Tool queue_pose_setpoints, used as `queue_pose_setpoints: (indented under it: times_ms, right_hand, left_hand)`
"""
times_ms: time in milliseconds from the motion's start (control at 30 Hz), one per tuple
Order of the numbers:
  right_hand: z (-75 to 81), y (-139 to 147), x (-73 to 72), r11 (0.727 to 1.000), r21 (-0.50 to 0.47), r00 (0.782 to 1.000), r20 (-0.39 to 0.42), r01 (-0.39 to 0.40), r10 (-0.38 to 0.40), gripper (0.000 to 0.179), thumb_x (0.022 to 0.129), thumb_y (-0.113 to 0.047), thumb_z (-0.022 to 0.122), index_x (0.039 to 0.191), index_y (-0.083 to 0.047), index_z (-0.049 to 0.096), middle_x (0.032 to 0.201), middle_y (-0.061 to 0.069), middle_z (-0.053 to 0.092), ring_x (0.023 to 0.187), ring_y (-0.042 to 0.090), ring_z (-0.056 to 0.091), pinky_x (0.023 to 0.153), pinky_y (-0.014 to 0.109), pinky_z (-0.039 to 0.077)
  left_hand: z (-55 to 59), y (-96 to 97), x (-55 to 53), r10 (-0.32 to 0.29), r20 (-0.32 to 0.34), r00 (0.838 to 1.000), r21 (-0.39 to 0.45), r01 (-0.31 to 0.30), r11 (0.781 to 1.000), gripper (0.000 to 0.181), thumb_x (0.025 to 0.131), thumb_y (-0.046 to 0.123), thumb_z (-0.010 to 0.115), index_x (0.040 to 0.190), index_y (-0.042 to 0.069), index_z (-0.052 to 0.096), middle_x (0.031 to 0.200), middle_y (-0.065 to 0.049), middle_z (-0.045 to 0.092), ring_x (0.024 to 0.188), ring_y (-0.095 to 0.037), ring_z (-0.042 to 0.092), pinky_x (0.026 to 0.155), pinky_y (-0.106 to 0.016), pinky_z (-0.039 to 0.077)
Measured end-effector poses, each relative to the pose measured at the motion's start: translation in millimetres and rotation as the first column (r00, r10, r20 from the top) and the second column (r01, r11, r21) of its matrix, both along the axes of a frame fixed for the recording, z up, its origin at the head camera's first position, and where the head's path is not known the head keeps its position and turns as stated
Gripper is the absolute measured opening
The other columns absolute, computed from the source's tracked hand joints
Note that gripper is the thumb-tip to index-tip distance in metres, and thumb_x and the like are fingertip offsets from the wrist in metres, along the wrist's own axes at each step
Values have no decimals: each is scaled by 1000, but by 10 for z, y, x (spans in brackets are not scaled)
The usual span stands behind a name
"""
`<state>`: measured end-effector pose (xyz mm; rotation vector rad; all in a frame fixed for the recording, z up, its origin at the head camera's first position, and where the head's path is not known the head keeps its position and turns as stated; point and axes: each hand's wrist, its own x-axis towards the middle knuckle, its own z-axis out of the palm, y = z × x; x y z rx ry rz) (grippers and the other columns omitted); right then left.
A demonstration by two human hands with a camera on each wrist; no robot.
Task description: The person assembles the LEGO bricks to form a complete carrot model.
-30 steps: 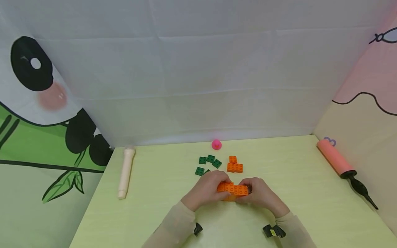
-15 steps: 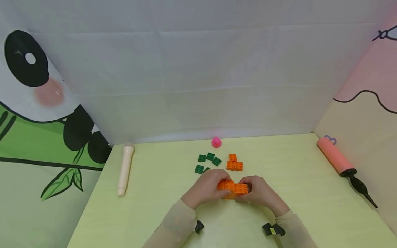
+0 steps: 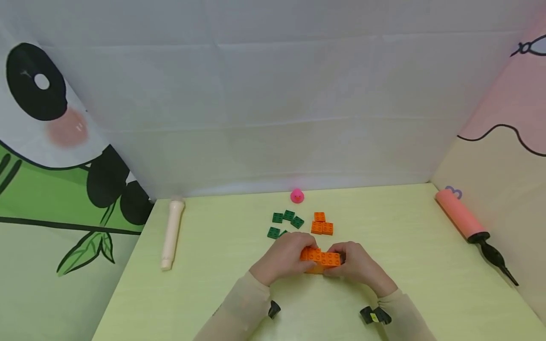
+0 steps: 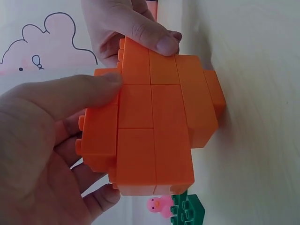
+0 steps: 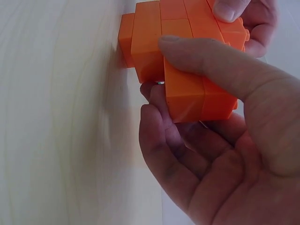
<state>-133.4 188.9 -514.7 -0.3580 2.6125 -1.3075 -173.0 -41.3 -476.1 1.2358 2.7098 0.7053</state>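
An assembly of orange toy building bricks [image 4: 152, 112], stacked several layers high, stands on the table between both hands. My left hand [image 3: 290, 256] grips its left end, thumb on the near face of the upper layers and fingers behind. From the other end my right hand [image 3: 360, 266] holds it, the thumb [image 5: 187, 51] pressing the near face and the fingers [image 5: 164, 145] curled behind. In the head view the hands cover much of the assembly's sides; studs show on its top. The left wrist view shows its stepped outline, narrower at the base.
Loose green bricks [image 3: 288, 215] and orange bricks [image 3: 322, 228] lie beyond the hands. A pink toy duck [image 3: 297, 195] sits near the table's back edge. A pale rod [image 3: 172, 234] lies at the left, a pink balloon pump [image 3: 462, 214] at the right, near the side panel.
Both hands keep their hold on the orange brick assembly in nearly the same place. The whole head view has shifted slightly.
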Motion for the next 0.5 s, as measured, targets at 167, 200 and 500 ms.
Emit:
queue_pose_setpoints:
  times_ms: [167,200,500]
  right_hand:
    - [-32,5,-14,1000,-21,1000,2,-19,19,26,79,-14,93,96,-12,74,88,-4,67,80,20,57,72,31,49]
    - [-32,8,-16,999,-23,1000,0,-23,23,26,79,-14,93,97,-12,74,89,-4,67,81,20,58,72,31,50]
    - [12,76,-21,1000,-18,1000,-9,-19,19,34,79,-14,93,106,-9,73,92,-2,66,76,20,55,62,27,48]
  left_hand:
    - [-39,-25,-35,13,94,995,9,-14,1000,19,87,21,81,98,22,67,92,17,62,79,-6,55,73,-23,47]
    - [-45,-27,-39,16,111,994,12,-17,1000,19,87,21,81,98,23,65,91,17,61,79,-7,54,73,-23,47]
    - [-69,-18,-92,-3,178,984,37,-3,999,23,87,32,82,102,25,66,95,17,61,84,-7,55,77,-26,48]
